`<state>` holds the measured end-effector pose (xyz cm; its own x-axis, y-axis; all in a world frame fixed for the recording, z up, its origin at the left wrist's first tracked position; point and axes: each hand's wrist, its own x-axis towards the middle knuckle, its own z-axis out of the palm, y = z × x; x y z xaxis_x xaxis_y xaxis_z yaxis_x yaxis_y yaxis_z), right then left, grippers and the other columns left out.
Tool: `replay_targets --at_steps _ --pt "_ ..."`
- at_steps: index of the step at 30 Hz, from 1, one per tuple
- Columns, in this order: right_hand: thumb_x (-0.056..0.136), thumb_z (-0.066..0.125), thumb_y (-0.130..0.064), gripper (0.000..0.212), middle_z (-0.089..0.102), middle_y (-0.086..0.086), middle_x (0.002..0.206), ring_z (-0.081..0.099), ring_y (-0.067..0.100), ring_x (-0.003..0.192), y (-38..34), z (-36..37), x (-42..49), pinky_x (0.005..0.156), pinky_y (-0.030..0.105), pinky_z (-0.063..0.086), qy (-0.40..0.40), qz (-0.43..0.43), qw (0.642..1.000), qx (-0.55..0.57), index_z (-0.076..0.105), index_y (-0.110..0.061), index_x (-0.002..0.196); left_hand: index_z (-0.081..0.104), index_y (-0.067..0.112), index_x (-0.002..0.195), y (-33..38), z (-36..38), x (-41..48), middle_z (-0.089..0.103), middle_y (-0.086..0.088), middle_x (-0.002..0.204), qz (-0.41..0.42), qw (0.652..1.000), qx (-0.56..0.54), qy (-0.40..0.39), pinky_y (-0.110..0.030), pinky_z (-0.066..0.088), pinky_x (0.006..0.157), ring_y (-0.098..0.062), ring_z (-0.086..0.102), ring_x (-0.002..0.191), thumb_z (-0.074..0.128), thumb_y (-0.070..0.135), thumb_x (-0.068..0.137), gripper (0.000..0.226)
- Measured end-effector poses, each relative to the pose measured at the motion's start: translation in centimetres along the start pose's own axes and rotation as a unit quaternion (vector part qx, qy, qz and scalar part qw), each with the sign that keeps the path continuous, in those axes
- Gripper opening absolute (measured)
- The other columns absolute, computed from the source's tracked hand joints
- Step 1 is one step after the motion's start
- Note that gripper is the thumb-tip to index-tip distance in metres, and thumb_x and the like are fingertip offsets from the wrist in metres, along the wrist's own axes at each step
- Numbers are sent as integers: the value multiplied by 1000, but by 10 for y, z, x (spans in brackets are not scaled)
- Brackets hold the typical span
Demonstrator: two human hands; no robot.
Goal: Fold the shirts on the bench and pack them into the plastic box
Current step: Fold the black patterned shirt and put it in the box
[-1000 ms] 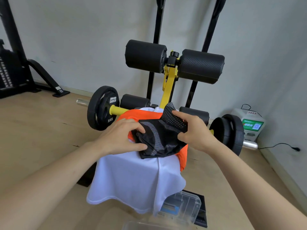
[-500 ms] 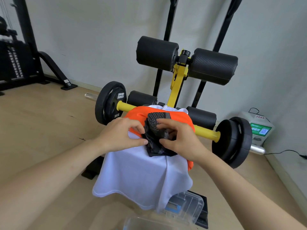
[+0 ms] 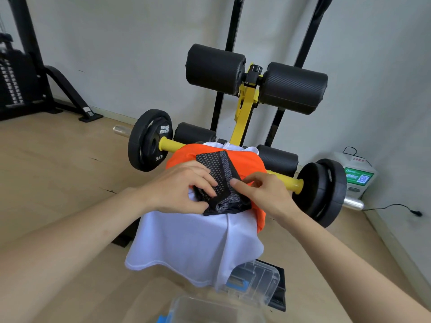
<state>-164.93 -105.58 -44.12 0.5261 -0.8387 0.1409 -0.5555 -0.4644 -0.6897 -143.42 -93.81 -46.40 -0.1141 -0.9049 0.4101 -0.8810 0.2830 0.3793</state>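
Mesh shirt (image 3: 221, 173), black, bunched atop orange shirt (image 3: 247, 163); left hand (image 3: 179, 190) pinching one edge, right hand (image 3: 263, 194) pinching the opposite; ideally square corners, press creases flat before boxing.

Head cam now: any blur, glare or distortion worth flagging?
Head view: soft even light, no harsh glare; black mesh shirt sharp, weave readable; rack uprights splay and curve, wide-angle distortion; plastic box cropped by the bottom edge.
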Motion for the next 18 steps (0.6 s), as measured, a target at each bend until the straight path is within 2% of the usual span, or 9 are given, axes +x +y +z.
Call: replay_targets --at_steps 1,3,5,9,12,13,15,18 --pt "72 72 -65 51 63 -1 71 57 15 69 -3 3 -1 60 32 44 -6 -8 999 -35 70 -16 83 79 38 96 0 0 0 68 24 116 -5 1000 -6 -3 -27 40 104 0 49 123 60 50 71 34" --pt "71 76 -62 57 55 4 64 50 20 64 -9 11 -3 60 35 40 -14 -32 997 -69 62 -7 74 80 37 92 0 0 0 70 23 110 -13 1000 -25 -6 -31 45 100 -3 54 115 59 47 72 30" --pt "70 79 -56 51 47 -3 63 45 18 66 -10 17 -3 61 34 37 -20 -53 995 -78 52 -13 69 80 38 87 -1 -3 0 71 23 105 -23 999 -39 -3 -32 47 96 -3 58 108 61 47 73 25" --pt "63 77 -62 52 60 -9 86 48 26 96 -5 24 -4 85 43 45 -27 -81 992 -88 54 -25 90 74 36 88 0 -9 -1 69 20 94 -16 997 -15 70 -39 50 87 -5 62 97 67 44 78 14" --pt "54 69 -69 55 60 -14 90 51 26 98 -3 25 -6 88 45 44 -23 -117 991 -62 50 -35 92 69 32 106 6 -17 0 62 18 108 -4 991 53 125 -37 49 88 -10 54 105 75 36 77 30" --pt "55 72 -65 53 61 -13 90 52 24 96 -4 24 -7 86 45 45 -31 -134 989 -48 50 -34 93 67 32 115 9 -20 0 59 17 115 2 989 76 126 -34 47 90 -11 51 110 77 36 76 41" --pt "63 84 -41 49 61 -8 89 54 18 85 -6 23 -10 78 38 47 -53 -175 983 0 52 -27 97 61 33 128 14 -28 0 54 16 128 23 986 112 118 -32 44 97 -11 45 120 78 39 74 57" --pt "68 85 -13 42 60 -11 88 52 6 77 -11 22 -17 72 23 41 -69 -226 970 61 56 -18 97 57 31 136 21 -38 -2 51 15 138 51 984 142 97 -39 41 105 -15 41 129 78 51 71 71"
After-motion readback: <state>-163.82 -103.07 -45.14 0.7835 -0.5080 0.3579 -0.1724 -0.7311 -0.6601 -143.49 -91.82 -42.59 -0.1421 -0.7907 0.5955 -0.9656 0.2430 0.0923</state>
